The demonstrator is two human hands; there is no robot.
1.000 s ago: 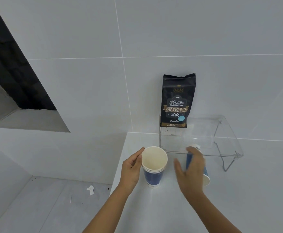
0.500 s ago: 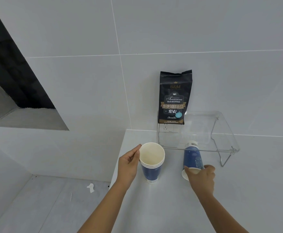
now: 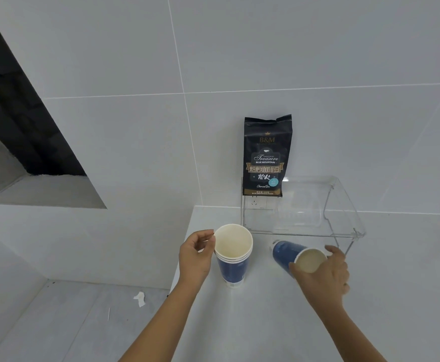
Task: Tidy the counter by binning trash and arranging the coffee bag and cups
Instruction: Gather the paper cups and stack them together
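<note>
Coffee bag (image 3: 266, 156), a tall black foil pack with gold lettering, stood upright on the clear acrylic shelf riser (image 3: 344, 205) against the white tiled wall (image 3: 239, 48), at the back of the white counter (image 3: 266, 322). Left of the counter edge lay the lower grey floor (image 3: 70, 322), with a crumpled white paper scrap (image 3: 139, 298) on it, and a dark wall opening (image 3: 17, 113) showed above.

A stack of nested blue paper cups (image 3: 233, 253) stood upright near the counter's left edge, its cream inside bare. The left hand (image 3: 196, 253) was loosely curled, fingertips touching the stack's rim. Just right, the right hand (image 3: 326, 276) gripped a single blue paper cup (image 3: 292, 254) near its rim, tilted with its empty mouth toward the camera, in front of the riser.
</note>
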